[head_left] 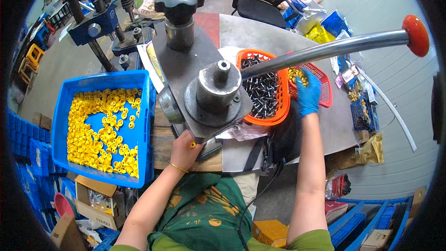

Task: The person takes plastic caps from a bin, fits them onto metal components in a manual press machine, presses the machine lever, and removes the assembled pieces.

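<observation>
My bare left hand (185,152) is at the base of a lever press (216,94), its fingers curled and partly hidden under the press head. A small yellow cap (192,144) shows at its fingers. My right hand (309,94), in a blue glove, reaches into a red basket (326,88) at the right. Its bent fingertips are among small brass-yellow parts (297,73), and what they pinch is hidden. Between my hands, an orange basket (284,97) holds many dark, shiny pin-like parts (262,93).
A blue tray (147,132) of yellow caps stands at the left. The press's long lever (344,46), with a red knob (416,36), stretches over both baskets. Beyond the tray stands another press (95,30). A black chair (260,7) is behind the table.
</observation>
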### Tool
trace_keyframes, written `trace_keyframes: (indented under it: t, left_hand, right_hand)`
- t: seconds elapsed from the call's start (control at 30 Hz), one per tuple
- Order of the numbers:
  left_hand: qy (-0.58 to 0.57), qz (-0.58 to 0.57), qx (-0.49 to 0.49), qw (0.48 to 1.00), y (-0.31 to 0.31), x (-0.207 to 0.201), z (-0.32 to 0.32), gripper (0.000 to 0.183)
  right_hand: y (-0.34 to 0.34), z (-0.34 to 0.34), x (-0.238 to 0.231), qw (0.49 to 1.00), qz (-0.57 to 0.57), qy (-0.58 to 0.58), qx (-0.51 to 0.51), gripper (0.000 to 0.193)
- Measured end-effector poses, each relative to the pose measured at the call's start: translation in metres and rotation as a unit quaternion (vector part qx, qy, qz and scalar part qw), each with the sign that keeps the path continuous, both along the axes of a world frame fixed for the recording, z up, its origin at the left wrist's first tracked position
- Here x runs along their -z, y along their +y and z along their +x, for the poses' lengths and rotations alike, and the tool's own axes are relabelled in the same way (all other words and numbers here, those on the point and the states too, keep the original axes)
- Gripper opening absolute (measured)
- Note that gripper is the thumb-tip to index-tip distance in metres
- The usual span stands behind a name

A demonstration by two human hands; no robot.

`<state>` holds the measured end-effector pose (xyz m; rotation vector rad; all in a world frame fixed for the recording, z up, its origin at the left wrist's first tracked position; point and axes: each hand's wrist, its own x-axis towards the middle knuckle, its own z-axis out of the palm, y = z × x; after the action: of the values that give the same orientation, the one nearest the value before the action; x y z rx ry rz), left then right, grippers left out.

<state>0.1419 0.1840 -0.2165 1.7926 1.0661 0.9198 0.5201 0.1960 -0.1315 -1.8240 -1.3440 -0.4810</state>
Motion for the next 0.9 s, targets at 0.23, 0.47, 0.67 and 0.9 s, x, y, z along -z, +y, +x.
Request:
trace_keyframes:
  t: [0.23, 0.47, 0.67, 0.9]
  left_hand:
    - [0.151, 0.066, 0.016, 0.986, -0.001, 0.0, -0.001, 0.018]
    - [0.12, 0.058, 0.009, 0.991, 0.0, 0.006, -0.019, 0.018]
    - [-0.244, -0.372, -0.046, 0.894, 0.001, 0.019, -0.031, 0.021]
    - [-0.389, -0.464, -0.064, 0.793, -0.004, 0.012, -0.048, 0.022]
  right_hand:
    - [0.065, -0.085, 0.027, 0.939, -0.342, 0.026, 0.036, 0.034]
    - [0.029, -0.116, 0.027, 0.972, -0.112, 0.165, -0.122, 0.018]
    - [-0.05, -0.223, 0.071, 0.832, -0.136, 0.479, -0.245, 0.014]
    - [-0.044, -0.249, 0.11, 0.915, -0.125, 0.258, -0.283, 0.015]
